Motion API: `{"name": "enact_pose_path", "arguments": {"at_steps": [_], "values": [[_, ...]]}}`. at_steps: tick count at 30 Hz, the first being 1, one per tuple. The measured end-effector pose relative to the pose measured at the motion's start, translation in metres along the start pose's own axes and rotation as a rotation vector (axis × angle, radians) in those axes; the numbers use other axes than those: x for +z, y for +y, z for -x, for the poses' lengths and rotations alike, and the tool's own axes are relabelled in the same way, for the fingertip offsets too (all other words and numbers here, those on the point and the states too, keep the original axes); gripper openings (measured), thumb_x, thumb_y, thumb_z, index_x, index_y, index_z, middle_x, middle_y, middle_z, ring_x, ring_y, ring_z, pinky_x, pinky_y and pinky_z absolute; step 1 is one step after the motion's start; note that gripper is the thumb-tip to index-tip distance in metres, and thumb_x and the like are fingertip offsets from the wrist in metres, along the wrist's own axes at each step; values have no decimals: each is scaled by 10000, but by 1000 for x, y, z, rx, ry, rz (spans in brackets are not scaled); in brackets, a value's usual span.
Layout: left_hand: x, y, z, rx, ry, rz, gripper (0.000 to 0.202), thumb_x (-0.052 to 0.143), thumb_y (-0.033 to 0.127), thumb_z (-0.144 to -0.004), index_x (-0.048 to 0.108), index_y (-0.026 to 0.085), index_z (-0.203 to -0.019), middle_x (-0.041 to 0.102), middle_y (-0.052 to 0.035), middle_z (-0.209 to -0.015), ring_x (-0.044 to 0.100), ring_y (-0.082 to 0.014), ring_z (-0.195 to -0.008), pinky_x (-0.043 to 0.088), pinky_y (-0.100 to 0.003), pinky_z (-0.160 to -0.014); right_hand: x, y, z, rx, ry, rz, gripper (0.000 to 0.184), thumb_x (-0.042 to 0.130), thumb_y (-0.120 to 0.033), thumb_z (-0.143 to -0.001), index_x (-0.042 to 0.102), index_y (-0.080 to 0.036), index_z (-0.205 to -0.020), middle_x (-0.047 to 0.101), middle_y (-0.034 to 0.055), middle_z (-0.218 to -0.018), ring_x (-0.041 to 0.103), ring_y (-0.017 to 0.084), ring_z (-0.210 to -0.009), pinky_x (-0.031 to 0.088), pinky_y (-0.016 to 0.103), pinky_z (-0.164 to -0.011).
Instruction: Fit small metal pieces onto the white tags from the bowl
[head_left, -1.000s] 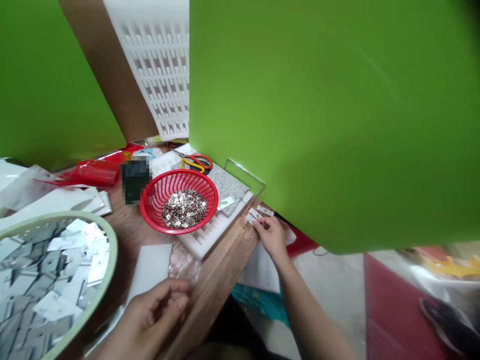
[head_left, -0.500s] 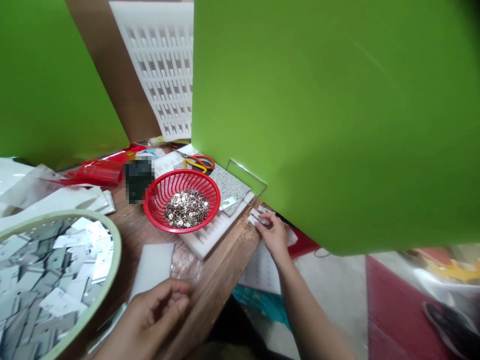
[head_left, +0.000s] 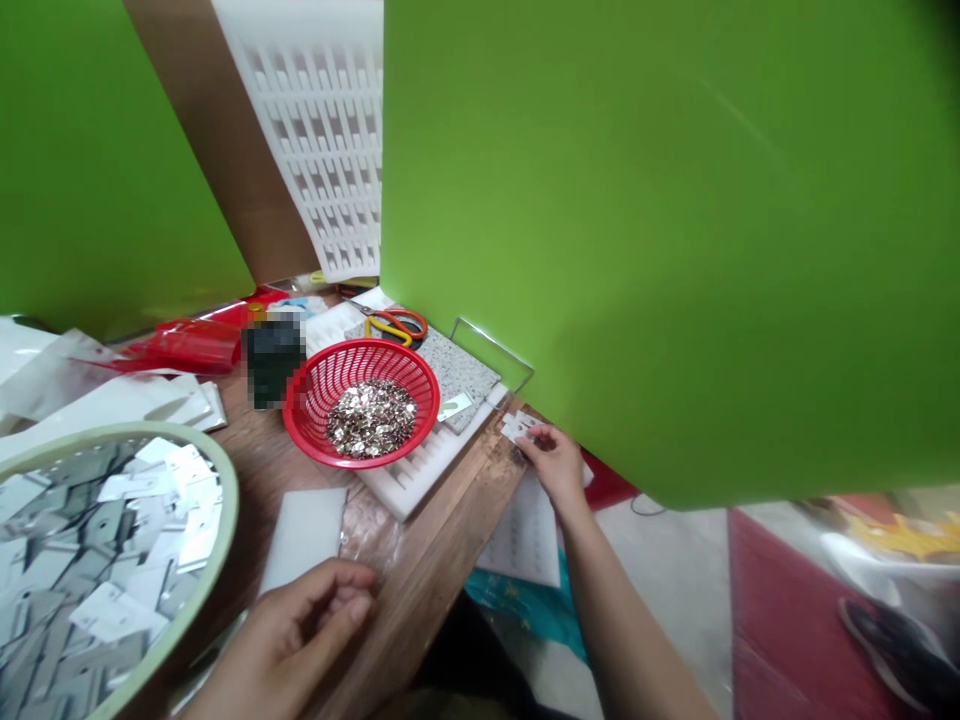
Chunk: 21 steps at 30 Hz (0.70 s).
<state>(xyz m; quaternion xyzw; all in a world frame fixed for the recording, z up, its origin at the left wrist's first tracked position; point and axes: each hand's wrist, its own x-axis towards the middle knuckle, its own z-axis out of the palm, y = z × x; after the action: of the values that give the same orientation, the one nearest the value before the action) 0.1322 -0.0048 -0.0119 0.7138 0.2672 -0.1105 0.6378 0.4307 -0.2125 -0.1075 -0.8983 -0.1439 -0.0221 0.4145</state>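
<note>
My right hand [head_left: 555, 462] reaches to the far right corner of the wooden table [head_left: 442, 540] and pinches together a few small white cards [head_left: 517, 427] there. My left hand [head_left: 300, 630] rests near the front edge of the table, fingers loosely curled with the thumb against them; whether anything is in them is hidden. A red mesh basket [head_left: 362, 400] full of small shiny metal pieces [head_left: 369, 417] stands between the two hands. A pale green bowl [head_left: 112, 560] heaped with white cards sits at the left, close to my left hand.
A white foam tray [head_left: 427, 462] lies under the basket, a white sheet [head_left: 304, 532] in front of it. Scissors [head_left: 394, 325] with orange and yellow handles, a speckled grey slab [head_left: 454, 370], red plastic bags [head_left: 180, 345] and a white slotted panel [head_left: 322, 150] stand behind. Green boards [head_left: 660, 230] wall the table.
My right hand has gathered the spread white cards at the table corner into a tighter bunch and shifted slightly right. My left hand has stayed where it was.
</note>
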Motion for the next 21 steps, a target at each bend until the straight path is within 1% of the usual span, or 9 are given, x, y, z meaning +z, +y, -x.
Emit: {"name": "enact_pose_path", "arguments": {"at_steps": [3, 6, 10, 12, 15, 18, 21], "values": [[0, -3, -1, -7, 0, -11, 328, 549, 502, -836, 654, 222, -971, 713, -32, -924, 632, -226, -918, 466, -251, -794, 1, 1, 1, -15, 22, 25, 336, 632, -468, -727, 649, -149, -833, 656, 49, -730, 545, 178, -607, 430, 298, -605], [0, -4, -1, -13, -9, -12, 335, 557, 504, -829, 654, 217, -974, 712, -38, -933, 629, -234, -935, 464, -258, -811, 3, 1, 4, -66, 60, 86, 326, 580, -471, -775, 671, -161, -815, 657, 60, -766, 556, 202, -692, 429, 323, -682], [-1, -5, 0, -16, -26, 0, 330, 553, 503, -833, 654, 223, -976, 713, -35, -942, 628, -231, -942, 465, -252, -813, 5, -2, 11, -144, 109, 223, 363, 483, -439, -858, 721, -196, -987, 636, 93, -883, 533, 245, -847, 376, 385, -803], [-1, -5, 1, -22, -27, 2, 328, 548, 502, -839, 650, 226, -982, 713, -35, -945, 630, -230, -945, 465, -252, -813, 5, -4, 14, -181, 111, 300, 356, 466, -415, -880, 726, -225, -1031, 608, 103, -946, 507, 259, -899, 333, 418, -843], [-1, -6, 0, -17, -25, 4, 327, 541, 499, -846, 648, 224, -986, 713, -37, -950, 631, -229, -947, 465, -255, -817, 3, -8, 18, -235, 83, 391, 333, 466, -398, -898, 728, -256, -1047, 572, 95, -960, 472, 258, -906, 298, 430, -849], [-1, -8, -1, -13, -18, 2, 330, 549, 502, -838, 654, 222, -977, 713, -36, -938, 633, -228, -937, 467, -254, -812, -1, -10, 19, -273, 55, 434, 335, 458, -408, -912, 713, -275, -1083, 555, 81, -935, 454, 247, -888, 300, 413, -825], [-1, -8, -1, -19, 1, 2, 343, 563, 512, -823, 661, 220, -973, 715, -31, -908, 637, -226, -913, 474, -248, -787, -2, -7, 19, -280, 49, 431, 371, 403, -412, -935, 697, -272, -1114, 562, 75, -930, 461, 242, -898, 313, 400, -816]]}}
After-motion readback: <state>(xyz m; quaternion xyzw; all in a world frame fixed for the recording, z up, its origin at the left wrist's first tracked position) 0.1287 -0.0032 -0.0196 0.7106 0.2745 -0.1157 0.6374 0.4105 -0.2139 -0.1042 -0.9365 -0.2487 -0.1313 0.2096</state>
